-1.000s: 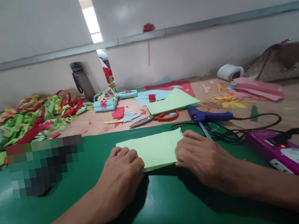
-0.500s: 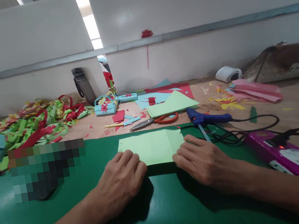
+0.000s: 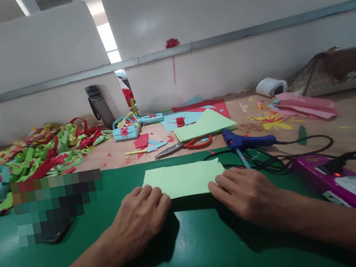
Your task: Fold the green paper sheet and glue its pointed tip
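Observation:
Between my two hands is a pale green sheet of paper (image 3: 186, 180), its near edge held a little above the green mat (image 3: 197, 248). My left hand (image 3: 143, 212) is closed on the paper's left end, fingers curled and thumb tucked toward the near edge. Gripping the right end in the same way is my right hand (image 3: 244, 190). The parts of the sheet under my fingers are hidden. Just beyond the paper lie orange-handled scissors (image 3: 196, 143) and a blue glue gun (image 3: 249, 141).
A purple power strip (image 3: 350, 186) with a plugged-in cord lies at the right. To the left are a blurred-out dark object (image 3: 58, 213) and a heap of coloured paper pieces (image 3: 38, 152). Green sheets (image 3: 208, 123), a bottle (image 3: 100, 107) and a bag (image 3: 328, 72) sit farther back.
The paper's far edge has come lower and nearer, so the sheet looks shallower and a bit wider. Both hands have stayed on its ends, and the view has tilted slightly.

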`<state>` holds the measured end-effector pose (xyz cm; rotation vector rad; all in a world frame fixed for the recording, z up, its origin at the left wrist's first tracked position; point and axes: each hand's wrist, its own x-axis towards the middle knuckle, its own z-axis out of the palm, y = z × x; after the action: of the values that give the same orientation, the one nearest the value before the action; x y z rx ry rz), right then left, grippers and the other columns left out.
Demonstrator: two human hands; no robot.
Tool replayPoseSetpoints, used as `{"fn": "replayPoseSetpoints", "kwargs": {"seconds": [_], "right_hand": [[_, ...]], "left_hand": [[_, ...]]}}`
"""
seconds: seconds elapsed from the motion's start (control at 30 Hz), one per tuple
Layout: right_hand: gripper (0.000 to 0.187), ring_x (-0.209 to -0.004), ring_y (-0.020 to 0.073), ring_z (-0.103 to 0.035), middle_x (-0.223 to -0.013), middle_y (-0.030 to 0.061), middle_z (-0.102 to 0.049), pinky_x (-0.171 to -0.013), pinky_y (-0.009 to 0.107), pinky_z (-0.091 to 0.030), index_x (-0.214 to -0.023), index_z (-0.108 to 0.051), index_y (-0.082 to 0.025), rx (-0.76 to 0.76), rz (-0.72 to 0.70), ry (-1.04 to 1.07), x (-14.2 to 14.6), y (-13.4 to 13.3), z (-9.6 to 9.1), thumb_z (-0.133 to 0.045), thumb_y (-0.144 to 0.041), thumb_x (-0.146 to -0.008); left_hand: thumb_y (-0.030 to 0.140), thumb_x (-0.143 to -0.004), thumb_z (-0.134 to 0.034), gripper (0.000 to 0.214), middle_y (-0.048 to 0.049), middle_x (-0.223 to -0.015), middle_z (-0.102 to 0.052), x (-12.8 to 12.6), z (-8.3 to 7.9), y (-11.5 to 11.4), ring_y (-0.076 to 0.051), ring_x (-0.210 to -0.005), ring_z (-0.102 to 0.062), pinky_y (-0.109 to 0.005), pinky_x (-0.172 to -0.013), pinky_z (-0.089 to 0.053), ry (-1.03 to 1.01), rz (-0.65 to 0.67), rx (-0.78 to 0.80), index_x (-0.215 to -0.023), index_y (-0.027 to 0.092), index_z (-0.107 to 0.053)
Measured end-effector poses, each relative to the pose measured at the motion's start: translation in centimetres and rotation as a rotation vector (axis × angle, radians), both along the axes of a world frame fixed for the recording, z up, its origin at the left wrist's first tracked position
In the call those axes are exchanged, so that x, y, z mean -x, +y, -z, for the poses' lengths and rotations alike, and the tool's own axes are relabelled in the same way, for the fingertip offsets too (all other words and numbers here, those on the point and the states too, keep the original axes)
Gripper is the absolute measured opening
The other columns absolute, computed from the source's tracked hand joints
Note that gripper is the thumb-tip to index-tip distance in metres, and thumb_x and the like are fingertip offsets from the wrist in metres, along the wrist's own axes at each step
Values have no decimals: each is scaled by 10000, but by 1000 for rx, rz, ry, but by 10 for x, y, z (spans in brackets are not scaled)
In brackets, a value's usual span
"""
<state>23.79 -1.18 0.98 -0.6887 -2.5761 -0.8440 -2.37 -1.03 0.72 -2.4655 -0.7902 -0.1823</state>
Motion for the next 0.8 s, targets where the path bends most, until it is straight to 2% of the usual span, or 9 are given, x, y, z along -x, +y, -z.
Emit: {"fn": "replayPoseSetpoints", "kwargs": {"seconds": [0.2,0.4,0.6,0.7,0.8], "right_hand": [[253,-589,171,-512,-634,73,-577,-571,321,-370,-910,-643,-58,-78,3,-8,0,-1,-2,-408,-32,-817],[240,-565,166,-496,-616,67,-566,-543,319,-352,-894,-635,-68,-20,5,-75,4,-3,0,-403,-60,-832],[234,-588,164,-515,-671,70,-605,-556,316,-379,-954,-623,-75,-24,-95,-93,8,-4,0,-409,-99,-861],[215,-619,160,-538,-707,65,-620,-576,300,-415,-959,-612,-93,180,-122,116,9,-1,-1,-453,-218,-887],[235,-782,152,-583,-855,74,-644,-692,274,-455,-998,-584,-129,506,-15,541,7,7,-7,-432,-285,-908]], "left_hand": [[54,-832,-400,163,-18,-706,-553,1,2,-4,-170,-584,-500,-308,-555,-413,-3,10,17,-927,160,-480],[90,-845,-416,357,-25,-739,-563,-1,6,-3,-181,-606,-516,-310,-547,-417,30,30,41,-1197,146,-410],[108,-868,-395,371,-51,-780,-565,-11,3,-6,-184,-639,-505,-305,-536,-407,9,115,60,-1238,127,-398],[133,-886,-363,327,-46,-754,-549,-12,4,-7,-180,-613,-481,-307,-517,-394,-5,170,61,-1205,129,-438],[124,-896,-332,323,-45,-739,-536,-10,5,-7,-177,-599,-465,-309,-501,-385,-33,194,41,-1194,124,-456]]}}
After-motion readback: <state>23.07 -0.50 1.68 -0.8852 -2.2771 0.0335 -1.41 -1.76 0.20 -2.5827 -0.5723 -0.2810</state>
